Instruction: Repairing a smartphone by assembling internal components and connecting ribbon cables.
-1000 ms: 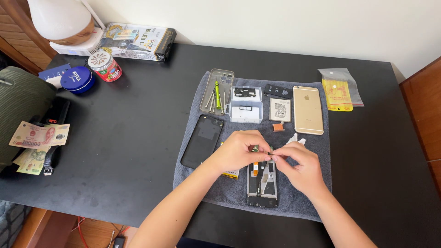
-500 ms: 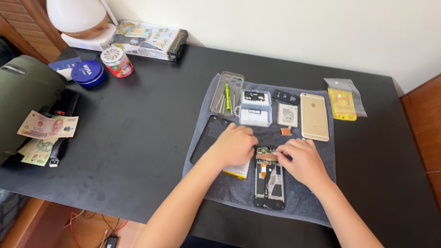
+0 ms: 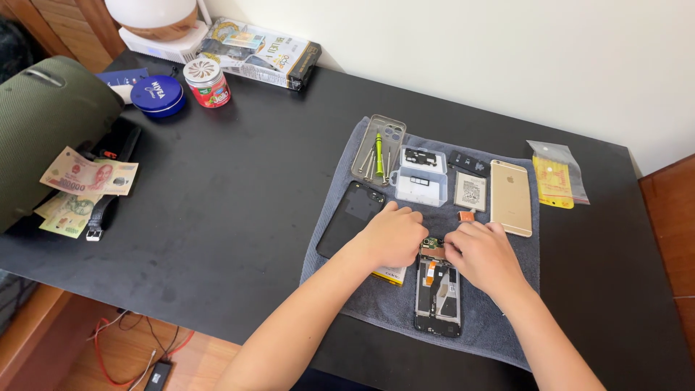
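- Both grips curl down on the opened phone (image 3: 437, 288): left hand (image 3: 391, 235), right hand (image 3: 483, 255); whether either pinches anything cannot be told.
- Phone lies on a grey towel (image 3: 499, 326).

Both hands (image 3: 441, 242) over opened phone (image 3: 437, 289) on grey cloth (image 3: 492, 326)

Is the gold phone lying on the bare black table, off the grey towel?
No, the gold phone lies face down on the grey towel, near its right edge.
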